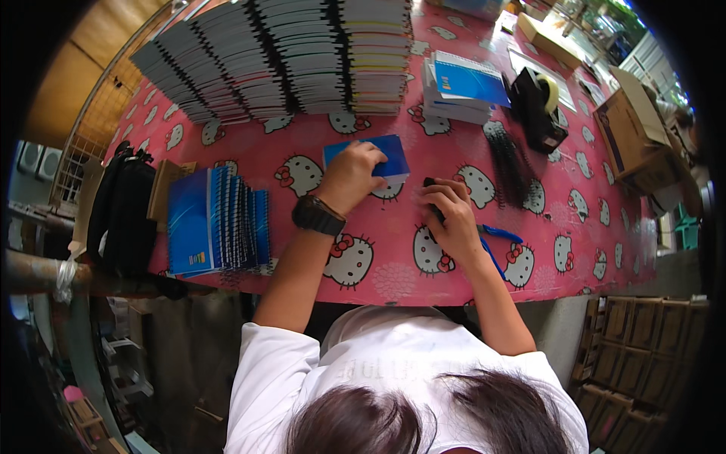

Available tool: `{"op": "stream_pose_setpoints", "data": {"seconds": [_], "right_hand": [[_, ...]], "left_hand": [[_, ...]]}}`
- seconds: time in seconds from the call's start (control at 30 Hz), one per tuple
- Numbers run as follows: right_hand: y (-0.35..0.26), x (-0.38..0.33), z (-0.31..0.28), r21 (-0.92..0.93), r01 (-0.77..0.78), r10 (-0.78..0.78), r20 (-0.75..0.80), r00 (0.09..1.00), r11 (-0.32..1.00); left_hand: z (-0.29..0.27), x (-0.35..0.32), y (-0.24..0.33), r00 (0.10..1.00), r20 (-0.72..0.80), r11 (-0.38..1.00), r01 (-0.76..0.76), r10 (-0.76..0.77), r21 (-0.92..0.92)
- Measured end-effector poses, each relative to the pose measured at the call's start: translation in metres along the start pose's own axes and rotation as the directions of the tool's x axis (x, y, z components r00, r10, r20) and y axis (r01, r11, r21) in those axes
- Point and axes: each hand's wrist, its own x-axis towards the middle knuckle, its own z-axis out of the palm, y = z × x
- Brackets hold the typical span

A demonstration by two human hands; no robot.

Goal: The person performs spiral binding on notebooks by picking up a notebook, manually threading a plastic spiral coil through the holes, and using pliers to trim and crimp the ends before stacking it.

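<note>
Resting our nearer left hand (354,172) over the blue notebook (395,155), we cannot tell whether it grips; the notebook's long axis runs side to side, beyond and left of our right hand (452,214), curled around a dark object (429,182).

Notebooks (215,219) lie left of the booklet (395,155), tape dispenser (537,113) right.

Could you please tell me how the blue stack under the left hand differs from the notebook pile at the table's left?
The blue stack looks smaller; the notebook pile is larger.
The left hand is on the blue stack; no hand is on the notebook pile.
The notebook pile shows spiral bindings; none is visible on the blue stack.
Both show blue covers.
</note>
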Motion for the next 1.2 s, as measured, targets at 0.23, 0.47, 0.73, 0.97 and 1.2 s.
{"op": "stream_pose_setpoints", "data": {"seconds": [0.23,0.47,0.73,0.97,1.2], "right_hand": [[-0.003,-0.002,0.003,-0.077,-0.025,0.025,0.001,1.000,0.997],[-0.002,-0.003,0.006,-0.067,-0.019,0.018,-0.005,1.000,0.998],[-0.027,0.020,0.009,-0.075,-0.003,0.010,0.089,0.996,0.997],[-0.014,0.046,-0.009,0.734,-0.499,0.244,0.436,0.866,0.461],[-0.051,0.019,-0.007,0.795,-0.330,0.260,0.223,0.939,0.510]], "left_hand": [[-0.009,0.005,0.005,0.997,0.073,0.999,-0.028,0.027,0.020],[-0.007,0.006,-0.010,0.999,0.048,0.985,-0.005,0.014,-0.175],[-0.015,0.003,-0.009,0.996,-0.088,0.973,-0.029,0.009,-0.231],[-0.052,-0.044,0.038,0.838,-0.473,0.962,-0.225,0.273,0.156],[-0.030,-0.097,0.078,0.945,-0.278,0.984,-0.148,0.171,0.103]]}}
